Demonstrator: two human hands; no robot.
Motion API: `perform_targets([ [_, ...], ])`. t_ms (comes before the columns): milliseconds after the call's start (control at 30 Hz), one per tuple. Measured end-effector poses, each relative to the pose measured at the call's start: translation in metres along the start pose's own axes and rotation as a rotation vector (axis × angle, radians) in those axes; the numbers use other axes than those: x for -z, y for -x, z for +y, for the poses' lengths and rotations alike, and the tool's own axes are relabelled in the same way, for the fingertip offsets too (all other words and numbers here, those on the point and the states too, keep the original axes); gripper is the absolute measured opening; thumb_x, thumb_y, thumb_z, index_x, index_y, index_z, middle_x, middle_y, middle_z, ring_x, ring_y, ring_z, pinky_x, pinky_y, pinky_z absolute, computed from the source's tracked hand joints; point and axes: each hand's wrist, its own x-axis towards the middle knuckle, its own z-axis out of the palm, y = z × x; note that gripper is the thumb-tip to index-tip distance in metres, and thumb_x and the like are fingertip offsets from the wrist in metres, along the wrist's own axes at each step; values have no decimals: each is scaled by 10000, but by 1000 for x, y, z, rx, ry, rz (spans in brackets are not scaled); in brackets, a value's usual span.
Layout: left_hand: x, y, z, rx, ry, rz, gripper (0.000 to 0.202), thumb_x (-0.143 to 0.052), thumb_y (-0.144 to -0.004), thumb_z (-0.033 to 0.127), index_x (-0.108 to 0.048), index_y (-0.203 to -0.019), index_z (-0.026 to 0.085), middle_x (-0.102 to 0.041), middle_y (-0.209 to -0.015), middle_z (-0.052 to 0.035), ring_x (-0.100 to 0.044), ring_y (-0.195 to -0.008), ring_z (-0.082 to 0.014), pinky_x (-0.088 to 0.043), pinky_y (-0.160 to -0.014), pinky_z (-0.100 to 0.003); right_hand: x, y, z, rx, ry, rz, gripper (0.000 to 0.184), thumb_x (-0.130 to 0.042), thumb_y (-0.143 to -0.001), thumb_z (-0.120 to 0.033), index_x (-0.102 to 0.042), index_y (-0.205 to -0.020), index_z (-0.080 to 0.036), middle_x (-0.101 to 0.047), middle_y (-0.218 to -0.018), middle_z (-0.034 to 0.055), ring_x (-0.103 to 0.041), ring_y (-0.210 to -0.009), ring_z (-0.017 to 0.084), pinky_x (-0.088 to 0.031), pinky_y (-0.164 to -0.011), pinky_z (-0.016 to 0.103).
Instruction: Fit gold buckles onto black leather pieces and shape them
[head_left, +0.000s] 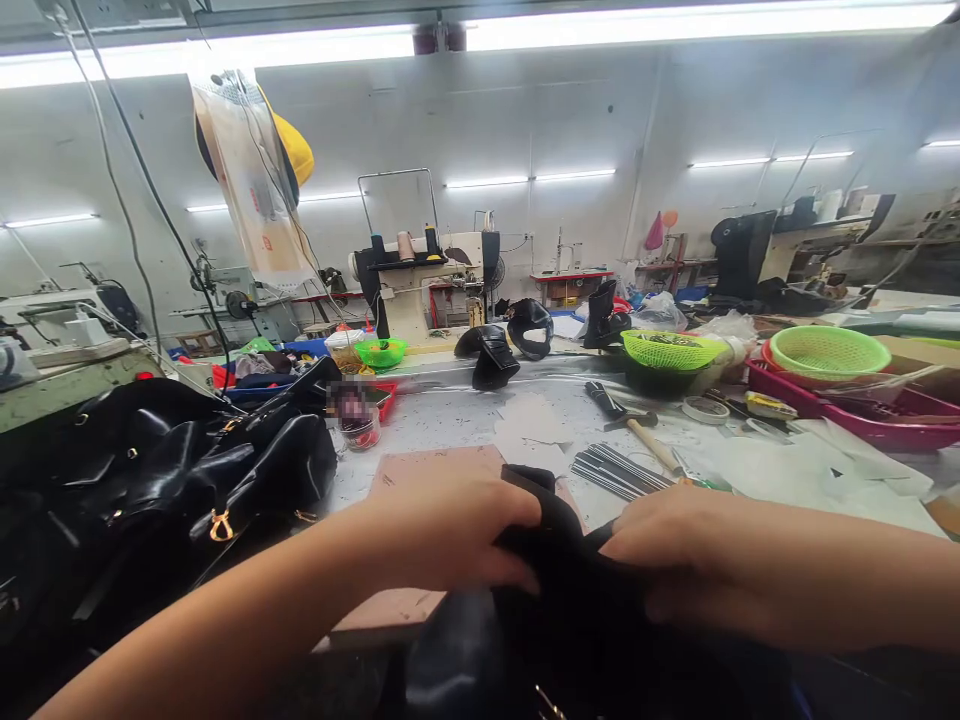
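1. Between my two hands, low and centre in the view, sits the black piece (577,590), a soft dark material bunched up at the near table edge.
2. I have the left hand (450,535) curled over the piece's left side, fingers closed on a fold of it.
3. I see the right hand (675,545) lying on the piece's right side, fingers stretched towards the left hand. The thumb is hidden, so I cannot tell whether it grips.
4. Under and just beyond the left hand lies a brown board (435,465), flat on the table (465,410).
5. Left of the left hand, a heap of black bags (150,470) with brass fittings covers that end of the table.
6. Just beyond the right hand lie dark strips (615,470) and a hammer (637,425), side by side.
7. Farther beyond the right hand stand two green baskets (829,350), one of them in a pink tray (862,425).
8. Well beyond both hands stands a sewing machine (420,280).
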Motion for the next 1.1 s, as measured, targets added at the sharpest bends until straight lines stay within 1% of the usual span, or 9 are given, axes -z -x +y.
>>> perform_targets([
  [100, -1, 1, -1, -56, 61, 37, 115, -698, -759, 297, -632, -778, 205, -610, -674, 30, -564, -648, -142, -373, -564, -218, 2, 1, -2, -53, 48, 22, 369, -525, -712, -42, -640, -991, -254, -671, -896, -5, -602, -824, 173, -431, -720, 250],
  [267, -11, 2, -9, -244, 213, 192, 164, -690, -773, 264, -581, -725, 151, -618, -819, -22, -560, -784, -152, -415, -692, -231, -2, -4, -5, -10, 27, 175, 185, -560, -750, -79, -656, -827, -217, -666, -796, -9, -597, -733, 141, -420, -680, 218],
  [400, -11, 5, -13, -314, 244, 225, 131, -655, -803, 247, -564, -776, 157, -598, -858, -26, -536, -800, -147, -413, -736, -243, 4, -8, -14, -6, 14, 117, 222, -543, -736, -44, -635, -838, -219, -659, -789, -31, -593, -711, 123, -413, -664, 198],
  [533, -11, 5, -14, -340, 274, 302, 175, -661, -790, 220, -524, -701, 158, -560, -817, -15, -520, -767, -135, -409, -699, -224, 6, -13, -14, -20, -12, 91, 267, -549, -672, -26, -629, -844, -213, -651, -775, -45, -574, -680, 114, -399, -616, 187],
  [633, -15, 7, -16, -323, 300, 263, 166, -643, -800, 215, -518, -709, 155, -575, -828, -29, -530, -767, -142, -425, -680, -225, 4, -16, -8, -30, 9, 120, 144, -576, -698, -74, -639, -755, -191, -630, -702, -39, -551, -645, 113, -390, -606, 197],
  [733, -18, 8, -17, -331, 380, 160, 65, -610, -817, 171, -556, -848, 153, -622, -955, -67, -565, -825, -150, -452, -715, -224, 4, -18, -4, -43, 12, 63, 106, -586, -725, -96, -647, -741, -181, -624, -680, -35, -541, -624, 109, -382, -593, 201],
  [867, -21, 5, -18, -294, 475, 74, 175, -569, -831, 123, -560, -1002, 161, -633, -971, -57, -572, -852, -147, -455, -749, -226, 10, -20, -9, -56, 65, -7, 138, -595, -711, -60, -638, -768, -178, -617, -704, -32, -537, -634, 111, -368, -564, 194],
  [1000, -22, -2, -23, -371, 469, 138, 63, -605, -812, 127, -551, -815, 160, -563, -748, 15, -508, -687, -102, -400, -627, -181, 12, -25, -10, 31, 52, -59, 243, -586, -692, -18, -628, -855, -193, -610, -737, -47, -527, -651, 101, -378, -593, 184],
  [1100, -24, -8, -27, -338, 391, 177, 195, -671, -773, 188, -500, -686, 159, -490, -645, 49, -453, -605, -84, -342, -547, -175, 10, -30, -7, 86, 10, -67, 315, -566, -661, 16, -623, -884, -200, -604, -738, -57, -525, -655, 94, -380, -601, 176],
])
